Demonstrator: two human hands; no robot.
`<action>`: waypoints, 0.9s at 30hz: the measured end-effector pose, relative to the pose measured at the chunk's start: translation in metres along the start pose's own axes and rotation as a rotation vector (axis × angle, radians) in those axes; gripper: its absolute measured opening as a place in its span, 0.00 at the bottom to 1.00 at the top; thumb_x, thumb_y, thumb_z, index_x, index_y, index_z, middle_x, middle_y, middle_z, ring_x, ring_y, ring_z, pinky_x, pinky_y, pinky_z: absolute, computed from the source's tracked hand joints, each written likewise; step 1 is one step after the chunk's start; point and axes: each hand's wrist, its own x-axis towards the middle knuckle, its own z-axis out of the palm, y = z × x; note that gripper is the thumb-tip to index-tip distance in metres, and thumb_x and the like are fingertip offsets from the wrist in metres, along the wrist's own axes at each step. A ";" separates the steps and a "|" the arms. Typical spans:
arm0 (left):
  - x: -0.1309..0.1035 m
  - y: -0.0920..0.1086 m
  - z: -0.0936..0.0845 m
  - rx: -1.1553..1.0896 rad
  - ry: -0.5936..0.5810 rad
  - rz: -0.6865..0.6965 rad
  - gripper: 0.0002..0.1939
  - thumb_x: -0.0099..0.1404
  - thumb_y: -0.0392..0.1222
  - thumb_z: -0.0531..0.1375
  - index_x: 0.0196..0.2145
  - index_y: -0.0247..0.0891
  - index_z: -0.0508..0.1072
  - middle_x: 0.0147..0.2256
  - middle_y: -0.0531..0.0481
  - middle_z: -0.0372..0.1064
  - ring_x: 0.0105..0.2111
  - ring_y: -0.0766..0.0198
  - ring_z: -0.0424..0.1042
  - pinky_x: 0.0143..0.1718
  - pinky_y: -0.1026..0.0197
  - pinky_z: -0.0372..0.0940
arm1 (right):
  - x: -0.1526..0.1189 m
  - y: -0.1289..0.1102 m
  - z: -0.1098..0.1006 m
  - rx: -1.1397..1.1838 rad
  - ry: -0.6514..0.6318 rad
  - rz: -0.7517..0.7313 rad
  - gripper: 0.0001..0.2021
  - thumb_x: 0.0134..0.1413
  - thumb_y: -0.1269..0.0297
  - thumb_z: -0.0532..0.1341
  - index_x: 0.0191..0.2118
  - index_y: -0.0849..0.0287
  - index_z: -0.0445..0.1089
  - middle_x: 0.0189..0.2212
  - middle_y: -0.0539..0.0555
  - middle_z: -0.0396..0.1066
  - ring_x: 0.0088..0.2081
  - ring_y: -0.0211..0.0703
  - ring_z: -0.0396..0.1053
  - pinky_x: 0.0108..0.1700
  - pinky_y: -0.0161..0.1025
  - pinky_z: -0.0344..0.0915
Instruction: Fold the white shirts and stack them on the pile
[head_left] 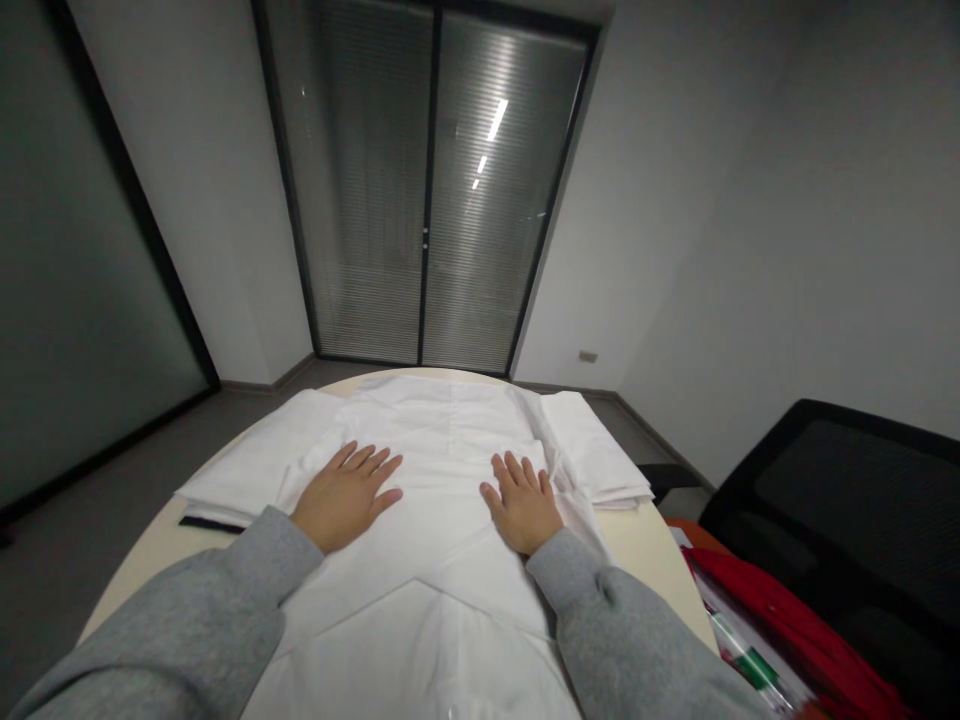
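A white garment (442, 530) lies spread over a round pale table (142, 570), its lower part running toward me past the near edge of the view. My left hand (346, 497) rests palm down on the cloth, left of the middle, with its fingers apart. To the right, my right hand (523, 502) also lies flat on the cloth, fingers spread. Neither hand holds anything. Folded white cloth sections (262, 460) (592, 450) lie on both sides of the garment. Small wrinkles show between and beyond the hands.
A dark flat object (211, 524) peeks out under the left cloth. At the right stands a black mesh chair (840, 510), with a red item (787, 620) and a clear package with green (754, 667) on it. Glass doors (427, 200) are behind the table.
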 end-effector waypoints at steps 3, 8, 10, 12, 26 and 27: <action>0.001 0.000 -0.005 -0.041 0.031 0.020 0.28 0.77 0.55 0.52 0.69 0.43 0.66 0.70 0.42 0.60 0.70 0.44 0.58 0.71 0.37 0.46 | -0.001 -0.002 0.001 -0.029 0.028 0.002 0.34 0.73 0.44 0.45 0.76 0.52 0.46 0.77 0.53 0.40 0.76 0.63 0.34 0.72 0.67 0.32; -0.003 0.012 -0.019 -0.138 0.023 0.168 0.28 0.78 0.57 0.50 0.70 0.48 0.62 0.74 0.48 0.50 0.73 0.51 0.49 0.73 0.45 0.42 | 0.000 -0.003 0.001 -0.041 -0.019 0.017 0.35 0.72 0.41 0.44 0.77 0.50 0.43 0.77 0.53 0.39 0.76 0.69 0.33 0.70 0.75 0.33; -0.007 0.018 -0.019 -0.192 -0.072 0.208 0.31 0.78 0.60 0.48 0.72 0.49 0.57 0.75 0.49 0.47 0.74 0.52 0.47 0.73 0.46 0.44 | 0.001 -0.004 0.001 -0.043 -0.028 0.025 0.36 0.71 0.41 0.44 0.77 0.49 0.42 0.77 0.53 0.38 0.76 0.71 0.33 0.68 0.78 0.34; -0.010 0.022 -0.015 -0.230 -0.167 0.217 0.32 0.78 0.63 0.46 0.74 0.50 0.55 0.75 0.48 0.46 0.74 0.52 0.46 0.73 0.46 0.44 | 0.001 -0.005 0.001 -0.048 -0.027 0.027 0.36 0.71 0.40 0.44 0.77 0.50 0.41 0.77 0.53 0.38 0.76 0.71 0.33 0.68 0.79 0.35; -0.011 0.020 -0.010 -0.287 -0.262 0.182 0.31 0.79 0.62 0.42 0.73 0.49 0.55 0.75 0.48 0.46 0.75 0.53 0.44 0.73 0.45 0.41 | 0.001 -0.006 0.007 -0.120 0.008 0.041 0.36 0.72 0.42 0.43 0.77 0.52 0.44 0.77 0.54 0.41 0.75 0.73 0.37 0.68 0.77 0.36; -0.011 0.020 -0.009 -0.292 -0.252 0.182 0.31 0.80 0.61 0.43 0.73 0.50 0.55 0.74 0.49 0.46 0.75 0.53 0.44 0.73 0.45 0.41 | 0.001 -0.005 0.007 -0.119 0.006 0.040 0.36 0.72 0.42 0.43 0.77 0.52 0.44 0.77 0.54 0.40 0.75 0.73 0.37 0.68 0.77 0.36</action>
